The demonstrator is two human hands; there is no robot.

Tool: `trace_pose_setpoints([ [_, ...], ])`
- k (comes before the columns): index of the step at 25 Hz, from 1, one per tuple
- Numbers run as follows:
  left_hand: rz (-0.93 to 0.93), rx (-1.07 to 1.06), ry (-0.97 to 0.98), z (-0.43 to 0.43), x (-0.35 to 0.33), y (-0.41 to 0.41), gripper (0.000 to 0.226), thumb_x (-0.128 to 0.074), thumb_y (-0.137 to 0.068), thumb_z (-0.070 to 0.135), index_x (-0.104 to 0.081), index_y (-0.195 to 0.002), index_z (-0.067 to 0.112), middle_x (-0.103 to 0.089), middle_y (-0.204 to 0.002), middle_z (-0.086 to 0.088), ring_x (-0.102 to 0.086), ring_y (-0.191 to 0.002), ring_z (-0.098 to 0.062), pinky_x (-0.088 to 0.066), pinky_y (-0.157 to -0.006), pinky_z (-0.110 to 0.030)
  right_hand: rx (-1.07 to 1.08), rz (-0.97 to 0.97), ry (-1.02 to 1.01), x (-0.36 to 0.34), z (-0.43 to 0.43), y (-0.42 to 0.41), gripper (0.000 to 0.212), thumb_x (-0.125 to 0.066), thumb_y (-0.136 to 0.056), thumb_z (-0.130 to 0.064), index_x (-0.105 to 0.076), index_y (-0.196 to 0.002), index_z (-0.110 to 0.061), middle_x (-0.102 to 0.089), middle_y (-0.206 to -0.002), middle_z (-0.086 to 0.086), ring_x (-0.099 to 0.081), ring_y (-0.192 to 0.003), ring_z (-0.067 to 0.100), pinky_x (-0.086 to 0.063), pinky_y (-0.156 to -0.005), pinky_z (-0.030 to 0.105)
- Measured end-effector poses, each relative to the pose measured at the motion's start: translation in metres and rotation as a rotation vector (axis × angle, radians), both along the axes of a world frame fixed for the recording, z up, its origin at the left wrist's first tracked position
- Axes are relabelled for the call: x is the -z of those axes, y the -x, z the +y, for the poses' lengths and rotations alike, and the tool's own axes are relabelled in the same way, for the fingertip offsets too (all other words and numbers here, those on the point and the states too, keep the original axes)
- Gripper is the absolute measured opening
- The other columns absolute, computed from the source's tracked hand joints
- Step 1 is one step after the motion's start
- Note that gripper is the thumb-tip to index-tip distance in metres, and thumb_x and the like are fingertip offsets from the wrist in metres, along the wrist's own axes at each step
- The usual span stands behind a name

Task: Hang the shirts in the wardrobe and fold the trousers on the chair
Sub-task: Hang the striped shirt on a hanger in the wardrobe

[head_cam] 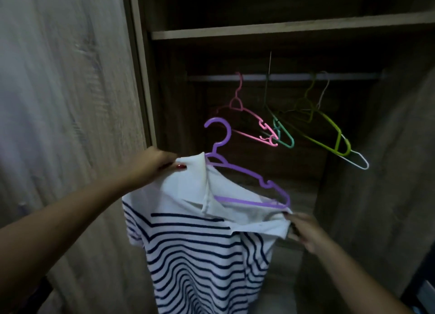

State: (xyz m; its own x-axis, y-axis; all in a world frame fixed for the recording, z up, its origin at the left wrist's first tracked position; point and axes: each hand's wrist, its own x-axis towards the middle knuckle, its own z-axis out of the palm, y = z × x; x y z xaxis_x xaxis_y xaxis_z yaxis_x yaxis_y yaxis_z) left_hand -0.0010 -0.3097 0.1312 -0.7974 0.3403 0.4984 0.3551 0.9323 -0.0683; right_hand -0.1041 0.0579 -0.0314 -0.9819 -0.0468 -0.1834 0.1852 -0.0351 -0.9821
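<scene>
**White striped shirt point(195, 243) on a purple hanger point(247, 170), before the open wardrobe point(259, 31)**

You hold the shirt in the lower centre of the frame, in front of the wardrobe. The purple hanger sits partly inside the collar, with its hook up and below the rail point(294, 76). The grip of your left hand point(157, 163) is clamped on the collar cloth at centre left. The grip of your right hand point(303, 231) pinches the shoulder cloth at the hanger's right end. On the rail, upper right, hang a pink hanger point(249, 116), a green hanger point(286, 137), a yellow-green hanger point(329, 130) and a white hanger point(360, 160).
</scene>
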Motion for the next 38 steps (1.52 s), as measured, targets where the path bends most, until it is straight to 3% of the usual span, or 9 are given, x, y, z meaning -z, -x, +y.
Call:
trace_pose_setpoints([
  [5, 0.067, -0.103, 0.146, -0.026, 0.028, -0.007, 0.079, -0.004, -0.082, 0.077, -0.065, -0.093, 0.028, -0.061, -0.068, 0.004, -0.057, -0.058, -0.009, -0.044, -0.055, -0.024, -0.014, 0.219, -0.23, -0.037, 0.009, 0.021, 0.019, -0.061, -0.087, -0.013, -0.061, -0.074, 0.001, -0.057, -0.068, 0.02, -0.052, -0.061, 0.024, -0.039, -0.053, 0.03],
  [8, 0.076, -0.272, 0.195, -0.018, 0.036, -0.013, 0.046, -0.028, -0.09, 0.063, -0.058, -0.103, 0.031, -0.066, -0.087, -0.003, -0.063, -0.077, -0.02, -0.051, -0.068, -0.033, -0.02, 0.442, -0.392, -0.056, -0.004, 0.012, 0.022, -0.064, -0.084, -0.013, -0.059, -0.071, 0.005, -0.055, -0.068, 0.027, -0.053, -0.064, 0.022, -0.04, -0.06, 0.031],
  [11, 0.166, -0.285, 0.034, -0.006, 0.036, -0.018, 0.026, -0.043, -0.093, 0.046, -0.062, -0.095, 0.028, -0.067, -0.08, -0.003, -0.059, -0.067, -0.018, -0.049, -0.061, -0.032, -0.247, 0.699, -0.368, -0.084, -0.031, -0.015, 0.013, -0.062, -0.086, -0.012, -0.067, -0.074, -0.01, -0.062, -0.077, 0.009, -0.057, -0.067, 0.004, -0.044, -0.065, 0.018],
  [16, 0.257, -0.199, -0.175, -0.018, 0.033, -0.015, 0.063, -0.026, -0.087, 0.066, -0.067, -0.081, 0.019, -0.067, -0.067, -0.001, -0.06, -0.057, -0.014, -0.05, -0.054, -0.035, -0.122, 1.142, -0.757, -0.095, -0.03, -0.001, 0.042, -0.044, -0.086, -0.044, -0.055, -0.116, -0.016, -0.049, -0.114, 0.0, -0.047, -0.104, 0.014, -0.041, -0.088, 0.029],
  [21, 0.245, -0.097, -0.217, -0.018, 0.032, -0.014, 0.076, -0.016, -0.086, 0.073, -0.065, -0.077, 0.016, -0.061, -0.061, 0.002, -0.055, -0.052, -0.01, -0.042, -0.05, -0.028, -0.163, 1.189, -1.086, -0.11, -0.026, 0.021, 0.026, -0.038, -0.091, -0.045, -0.051, -0.107, -0.029, -0.046, -0.108, -0.004, -0.045, -0.103, 0.014, -0.034, -0.08, 0.029],
  [23, 0.218, -0.097, -0.225, -0.015, 0.034, -0.013, 0.073, -0.016, -0.086, 0.073, -0.064, -0.078, 0.018, -0.059, -0.061, 0.005, -0.054, -0.052, -0.008, -0.041, -0.051, -0.027, -0.317, 1.16, -1.013, -0.115, -0.029, 0.021, 0.009, -0.04, -0.094, -0.038, -0.047, -0.092, -0.033, -0.052, -0.093, -0.007, -0.056, -0.09, 0.016, -0.044, -0.072, 0.031],
  [28, 0.174, -0.103, -0.221, -0.016, 0.033, -0.006, 0.051, -0.028, -0.089, 0.058, -0.063, -0.079, 0.021, -0.057, -0.061, 0.008, -0.049, -0.053, 0.003, -0.047, -0.053, -0.032, -0.325, 1.273, -0.84, -0.129, -0.033, 0.011, 0.028, -0.038, -0.094, -0.041, -0.057, -0.083, -0.025, -0.062, -0.075, -0.004, -0.061, -0.07, 0.009, -0.049, -0.065, 0.038],
  [32, 0.118, 0.01, -0.153, 0.004, 0.034, 0.004, 0.046, -0.029, -0.09, 0.058, -0.063, -0.084, 0.026, -0.058, -0.066, 0.013, -0.052, -0.056, 0.005, -0.04, -0.053, -0.019, -0.408, 1.377, -0.892, -0.139, -0.06, -0.004, 0.033, -0.035, -0.094, -0.039, -0.06, -0.085, -0.021, -0.065, -0.074, -0.001, -0.062, -0.067, 0.012, -0.05, -0.061, 0.041],
  [38, 0.136, -0.013, -0.309, -0.007, 0.04, 0.006, 0.078, -0.015, -0.084, 0.077, -0.064, -0.079, 0.017, -0.06, -0.06, 0.004, -0.055, -0.053, -0.012, -0.039, -0.051, -0.021, -0.525, 0.995, -0.681, -0.15, -0.033, -0.001, 0.029, -0.048, -0.086, -0.052, -0.062, -0.097, -0.029, -0.068, -0.088, -0.003, -0.065, -0.083, 0.012, -0.053, -0.072, 0.035],
])
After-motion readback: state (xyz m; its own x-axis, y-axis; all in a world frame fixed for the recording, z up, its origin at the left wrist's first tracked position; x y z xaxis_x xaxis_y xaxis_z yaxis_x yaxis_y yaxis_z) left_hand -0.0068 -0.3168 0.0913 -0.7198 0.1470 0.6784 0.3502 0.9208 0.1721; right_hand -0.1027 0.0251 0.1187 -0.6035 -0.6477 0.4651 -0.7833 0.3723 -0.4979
